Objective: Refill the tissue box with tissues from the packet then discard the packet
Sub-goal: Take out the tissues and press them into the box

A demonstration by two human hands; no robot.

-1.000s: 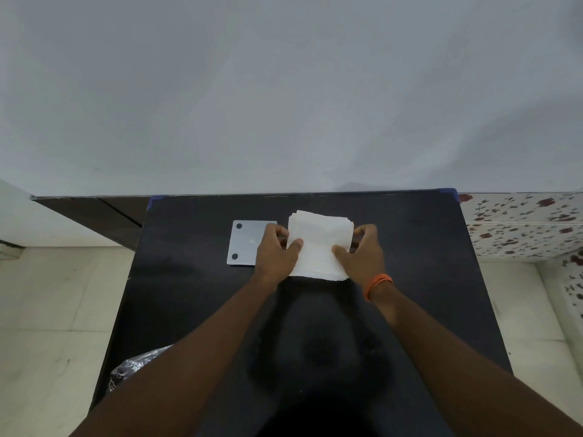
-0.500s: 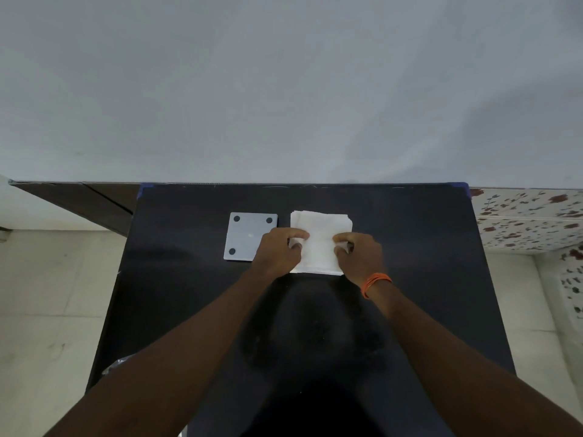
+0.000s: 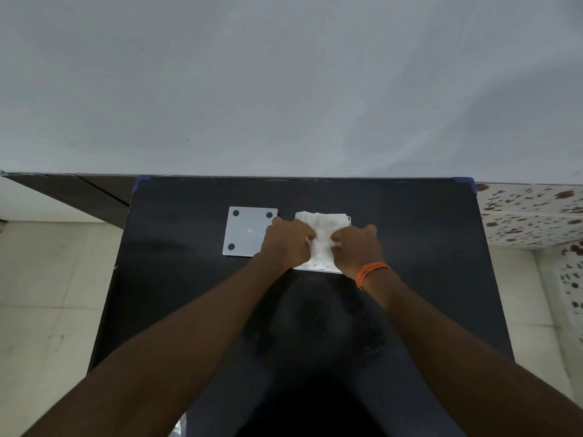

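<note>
Both hands have closed in over the middle of the tissues since a second ago: then they held the white stack by its two side edges with the top bare, and now the left hand and the right hand sit knuckle to knuckle on top, pressing down. The stack has also sunk, so that a thin pale rim of the tissue box now shows around its far and right edges, where earlier the sheets stood proud and loose. My reading is that the tissues are going down into the box, so the refill is nearly done, with the closing and the discarding still to come. Each grip is curled tight, fingers bunched into the sheets and creasing them between the two fists, so both are clamped on the tissues rather than spread flat. The box stands on the black bench, toward its far edge and slightly right of centre. Counted: two hands, one stack of tissues, one box, and one grey square plate lying flat just left of the box, partly under the left hand, with three dark round feet showing; it is probably the base or lid of the box. One orange band circles the right wrist. Whether the small shiny scrap at the bottom edge is the packet, I cannot tell.
</note>
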